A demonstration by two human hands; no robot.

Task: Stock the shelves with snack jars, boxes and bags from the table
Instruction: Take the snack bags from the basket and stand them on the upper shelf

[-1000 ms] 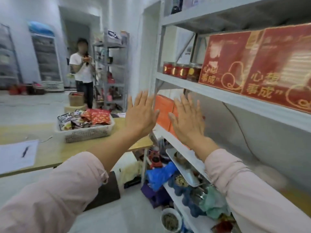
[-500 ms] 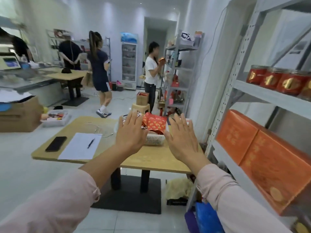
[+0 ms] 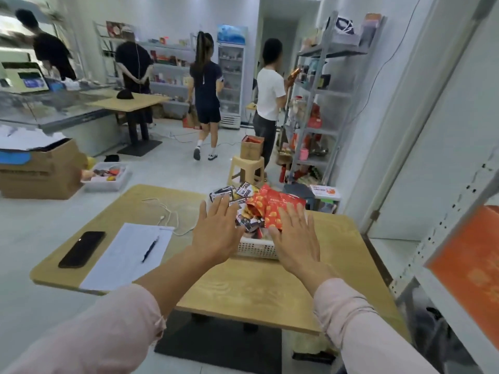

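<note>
A white plastic basket (image 3: 256, 248) stands on the wooden table (image 3: 256, 290), heaped with red snack bags (image 3: 272, 209) and dark snack packets (image 3: 232, 194). My left hand (image 3: 216, 233) and my right hand (image 3: 295, 241) are stretched out in front of me with fingers straight, both empty, held above the near side of the basket. The grey shelf unit (image 3: 442, 222) stands at the right edge, with an orange box (image 3: 469, 268) on it.
A black phone (image 3: 82, 249), a sheet of paper (image 3: 129, 255) with a pen (image 3: 149, 249) and a white cable lie on the table's left part. Several people stand further back near shelves and a fridge. A plastic stool (image 3: 247, 168) with a carton stands behind the table.
My view has swung left from the shelf to the table. Both hands stayed open and empty and now hover over the basket instead of near the orange boxes.
</note>
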